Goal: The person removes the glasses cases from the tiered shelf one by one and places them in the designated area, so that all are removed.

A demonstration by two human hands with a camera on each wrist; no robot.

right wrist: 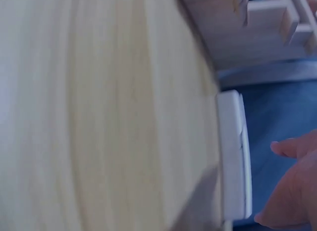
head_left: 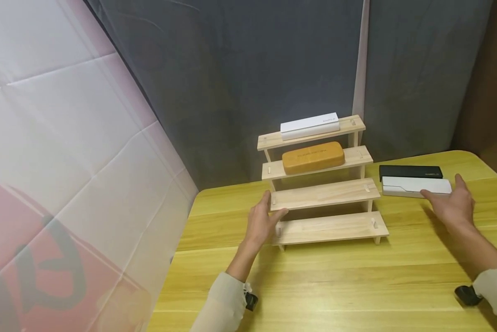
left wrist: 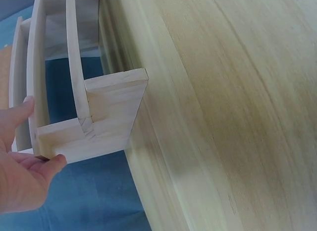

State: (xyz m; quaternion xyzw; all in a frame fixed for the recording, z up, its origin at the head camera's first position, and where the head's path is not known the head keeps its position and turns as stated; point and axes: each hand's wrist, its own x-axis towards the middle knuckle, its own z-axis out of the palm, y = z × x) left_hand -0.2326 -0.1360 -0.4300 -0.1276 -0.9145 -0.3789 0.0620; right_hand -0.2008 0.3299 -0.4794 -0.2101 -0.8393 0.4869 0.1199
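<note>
A four-step wooden display stand (head_left: 325, 196) stands on the table. My left hand (head_left: 261, 223) grips its left end, and in the left wrist view the thumb and fingers (left wrist: 52, 166) straddle the end of one step. To the right, my right hand (head_left: 455, 205) hovers over the right end of a white glasses case (head_left: 414, 184), thumb and fingers spread. In the right wrist view a gap shows between that hand (right wrist: 292, 186) and the white case (right wrist: 232, 156). A black case (head_left: 410, 171) lies just behind the white one.
Another white case (head_left: 310, 125) rests on the top step, and a tan-orange case (head_left: 313, 157) on the step below. Yellow wood-grain table (head_left: 314, 286) lies under everything. A grey curtain (head_left: 240, 83) hangs behind, and a pale printed sheet (head_left: 65, 138) at left.
</note>
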